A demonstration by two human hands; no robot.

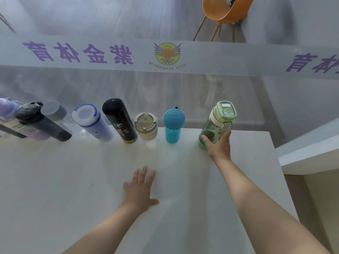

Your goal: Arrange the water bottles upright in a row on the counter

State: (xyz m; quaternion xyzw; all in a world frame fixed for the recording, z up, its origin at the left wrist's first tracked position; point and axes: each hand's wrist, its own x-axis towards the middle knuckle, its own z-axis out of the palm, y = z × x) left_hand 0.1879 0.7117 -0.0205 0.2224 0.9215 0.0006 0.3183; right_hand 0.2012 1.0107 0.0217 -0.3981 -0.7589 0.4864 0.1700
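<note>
Several bottles stand upright in a row along the far edge of the white counter (73, 180). At the right end is a green translucent bottle (218, 120), and my right hand (219, 143) is wrapped around its lower body. To its left stand a blue bottle (173, 125), a clear cup with a beige lid (146, 128), a tall black flask (119, 120), a white and lilac bottle (91, 121), a grey-capped bottle (55, 114), a dark bottle (36, 121) and a purple one (7, 109). My left hand (141, 189) lies flat and open on the counter, holding nothing.
A glass wall with purple lettering and a round logo (167, 53) runs directly behind the row. The counter's right edge (275, 162) is close to the green bottle. Beyond the glass stands an orange chair (225, 13) on a wood floor.
</note>
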